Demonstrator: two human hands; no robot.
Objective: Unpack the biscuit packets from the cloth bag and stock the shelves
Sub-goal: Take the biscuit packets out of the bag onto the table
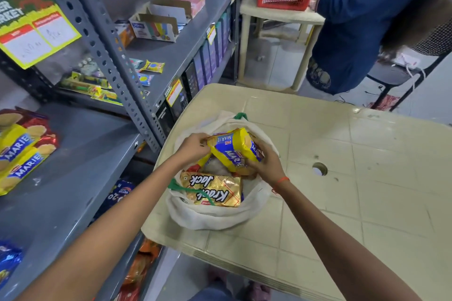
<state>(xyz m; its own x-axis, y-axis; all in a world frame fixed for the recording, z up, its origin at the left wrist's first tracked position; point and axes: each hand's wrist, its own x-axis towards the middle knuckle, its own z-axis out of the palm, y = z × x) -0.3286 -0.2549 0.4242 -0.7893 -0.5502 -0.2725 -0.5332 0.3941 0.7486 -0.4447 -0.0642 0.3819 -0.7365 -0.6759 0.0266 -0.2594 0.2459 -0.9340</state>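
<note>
Beside grey metal shelves (80, 154), on cream plastic surface (342, 178): yellow-blue Marie biscuit packet (234, 149) above white cloth bag (215, 217), clasped endwise by left hand (193, 148) and right hand (265, 164), shelves leftward, nearer left hand.

One cloth bag (215, 215), one Krack Jack packet (212, 190), one held Marie packet (232, 151), two shelved Marie packets (22, 151).

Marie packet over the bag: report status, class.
Both hands grip Marie packet above cloth bag. Krack Jack packet remains inside. Shelf left, unobstructed.
</note>
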